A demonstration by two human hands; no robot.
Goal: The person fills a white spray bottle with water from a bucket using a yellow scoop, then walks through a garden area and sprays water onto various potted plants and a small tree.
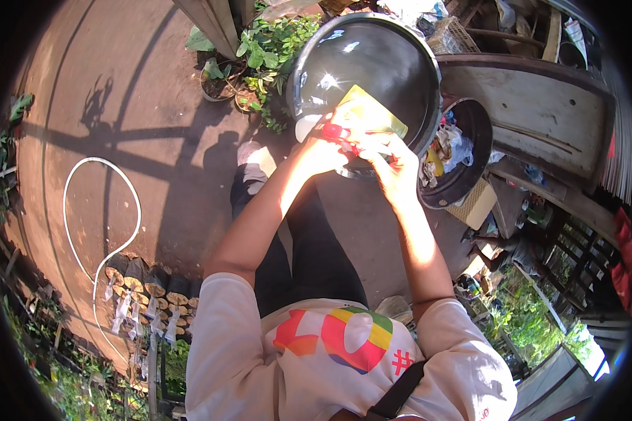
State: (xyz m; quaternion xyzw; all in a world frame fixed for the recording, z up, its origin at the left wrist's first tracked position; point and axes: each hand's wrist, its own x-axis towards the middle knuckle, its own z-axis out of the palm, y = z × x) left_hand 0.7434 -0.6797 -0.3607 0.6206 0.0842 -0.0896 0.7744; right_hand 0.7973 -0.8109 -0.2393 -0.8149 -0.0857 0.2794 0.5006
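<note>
Over the near rim of a large round black tub [424,52] holding dark liquid, my two hands come close together. My left hand [316,152] has its fingers around a red plastic piece [335,131], which looks like a cap. Just beyond the fingers is a yellow translucent plastic packet or container [371,108], tilted above the liquid. My right hand [397,166] pinches at its near side, thumb against fingers. Strong sunlight washes out both hands, so the exact grip is hard to see. A white rounded object [306,128] sits beside my left hand at the tub's rim.
Right of the tub stands a dark bin [476,134] with crumpled plastic and wrappers. Potted plants [216,87] flank the tub's left side. A pale hose [137,194] loops over the ground, near several stacked bags [158,284]. Another person [519,252] is at the far right.
</note>
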